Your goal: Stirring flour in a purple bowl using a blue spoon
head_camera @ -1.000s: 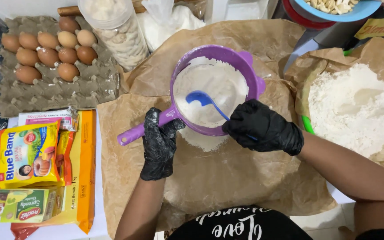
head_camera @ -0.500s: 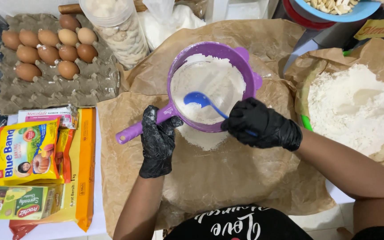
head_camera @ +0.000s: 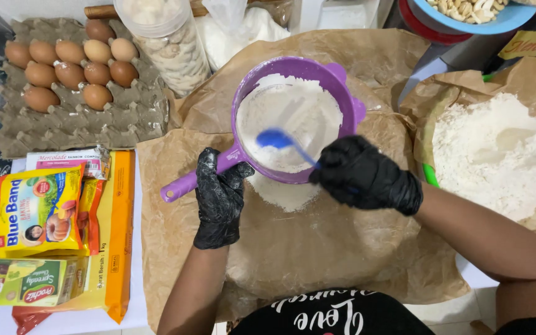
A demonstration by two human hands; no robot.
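Your left hand (head_camera: pixel 219 197) grips the sieve (head_camera: pixel 296 118) handle over the paper (head_camera: pixel 342 248), right hand (head_camera: pixel 367 177) clenched on the spoon (head_camera: pixel 280 139), which has swept left since earlier.

White table (head_camera: pixel 63 322), crumpled brown paper (head_camera: pixel 317 248)

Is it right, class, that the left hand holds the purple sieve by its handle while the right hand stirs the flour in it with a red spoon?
Not quite. In the head view the spoon is blue, not red. The rest stands: the left hand holds the purple sieve by its handle, and the right hand works the spoon in the flour.
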